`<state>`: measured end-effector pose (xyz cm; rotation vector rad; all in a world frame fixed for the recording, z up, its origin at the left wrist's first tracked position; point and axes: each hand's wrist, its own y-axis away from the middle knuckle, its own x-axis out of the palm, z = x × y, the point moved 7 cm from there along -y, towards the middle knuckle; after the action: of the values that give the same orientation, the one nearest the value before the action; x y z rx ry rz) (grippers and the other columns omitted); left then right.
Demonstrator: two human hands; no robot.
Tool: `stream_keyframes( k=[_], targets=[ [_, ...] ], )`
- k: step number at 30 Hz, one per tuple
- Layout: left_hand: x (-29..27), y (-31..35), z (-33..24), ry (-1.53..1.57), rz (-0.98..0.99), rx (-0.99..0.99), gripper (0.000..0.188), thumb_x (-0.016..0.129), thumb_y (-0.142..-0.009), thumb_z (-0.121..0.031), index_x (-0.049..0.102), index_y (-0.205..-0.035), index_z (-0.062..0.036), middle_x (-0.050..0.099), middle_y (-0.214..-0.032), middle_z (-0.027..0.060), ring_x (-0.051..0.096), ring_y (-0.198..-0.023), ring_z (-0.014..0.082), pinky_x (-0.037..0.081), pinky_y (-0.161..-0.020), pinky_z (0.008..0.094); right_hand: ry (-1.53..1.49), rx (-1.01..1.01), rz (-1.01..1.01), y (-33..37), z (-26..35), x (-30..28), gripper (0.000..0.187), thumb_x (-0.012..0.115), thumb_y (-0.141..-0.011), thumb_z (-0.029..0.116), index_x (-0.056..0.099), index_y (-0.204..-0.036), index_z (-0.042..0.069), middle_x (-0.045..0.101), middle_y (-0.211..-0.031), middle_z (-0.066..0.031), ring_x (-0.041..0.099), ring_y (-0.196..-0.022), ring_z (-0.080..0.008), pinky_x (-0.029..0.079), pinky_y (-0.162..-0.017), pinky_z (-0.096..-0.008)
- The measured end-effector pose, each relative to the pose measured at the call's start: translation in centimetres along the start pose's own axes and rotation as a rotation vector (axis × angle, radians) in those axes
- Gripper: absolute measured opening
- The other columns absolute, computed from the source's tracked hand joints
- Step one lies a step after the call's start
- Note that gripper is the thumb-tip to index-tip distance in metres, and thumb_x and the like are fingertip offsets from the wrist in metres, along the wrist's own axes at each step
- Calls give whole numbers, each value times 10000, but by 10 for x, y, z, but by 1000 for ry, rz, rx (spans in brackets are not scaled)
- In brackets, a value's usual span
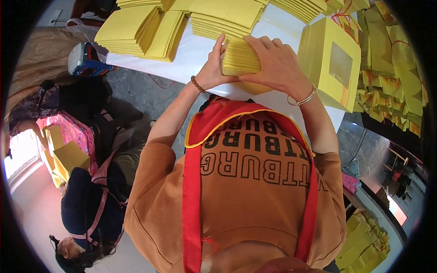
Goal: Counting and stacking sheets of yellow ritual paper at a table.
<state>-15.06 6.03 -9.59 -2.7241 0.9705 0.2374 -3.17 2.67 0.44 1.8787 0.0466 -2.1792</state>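
Note:
Both hands meet at the near edge of the white table, around a thick stack of folded yellow paper pieces (240,59). My left hand (213,68) presses the stack's left side, its thumb along the near edge and its fingers upright at the corner. From the right, my right hand (278,63) curls over the top and right side, thumb along the near face. The layered edges of the stack face me. Another yellow sheet (255,87) shows beneath my hands, partly covered. The far end of the held stack blends into the piles behind it.
More yellow paper stacks (127,29) cover the far side of the white table (177,66). At the right stands a tall yellow stack with a grey panel (339,63); tied bundles (387,54) lie beyond. A person (88,204) at the lower left is beside yellow paper (70,154).

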Motion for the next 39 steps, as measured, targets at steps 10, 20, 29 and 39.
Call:
stream_keyframes(
  k=[10, 20, 29, 39],
  targets=[
    [14, -1, 20, -144, 173, -50, 911, 795, -612, -202, 217, -1284, 10, 417, -1196, 154, 423, -1129, 255, 342, -984, 355, -1387, -219, -492, 44, -61, 61, 1317, 788, -473, 571, -14, -1410, 110, 148, -1433, -147, 97, -1350, -280, 114, -1092, -430],
    [18, 8, 47, 119, 246, -390, 986, 841, -575, -229, 189, -1277, 3, 406, -1209, 125, 379, -1173, 218, 322, -993, 336, -1101, -129, -599, 41, -55, 67, 1347, 856, -455, 450, -25, -1392, 52, 91, -1420, -178, 152, -1313, -323, 195, -1065, -429],
    [7, -5, 8, -246, 277, -101, 833, 824, -591, -330, 403, -1236, -13, 501, -1175, 112, 400, -1168, 260, 282, -1011, 348, -1069, -220, -593, 21, -54, 69, 1206, 873, -482, 340, 97, -1354, 35, 239, -1341, -174, 254, -1272, -295, 254, -1047, -393],
    [13, 5, 39, -448, 361, -34, 674, 739, -711, -270, 420, -1249, -19, 529, -1196, 109, 443, -1143, 220, 313, -1000, 337, -1171, -126, -414, 17, -52, 105, 1273, 877, -479, 332, 18, -1376, 50, 264, -1335, -171, 257, -1278, -297, 232, -1066, -382]
  ],
)
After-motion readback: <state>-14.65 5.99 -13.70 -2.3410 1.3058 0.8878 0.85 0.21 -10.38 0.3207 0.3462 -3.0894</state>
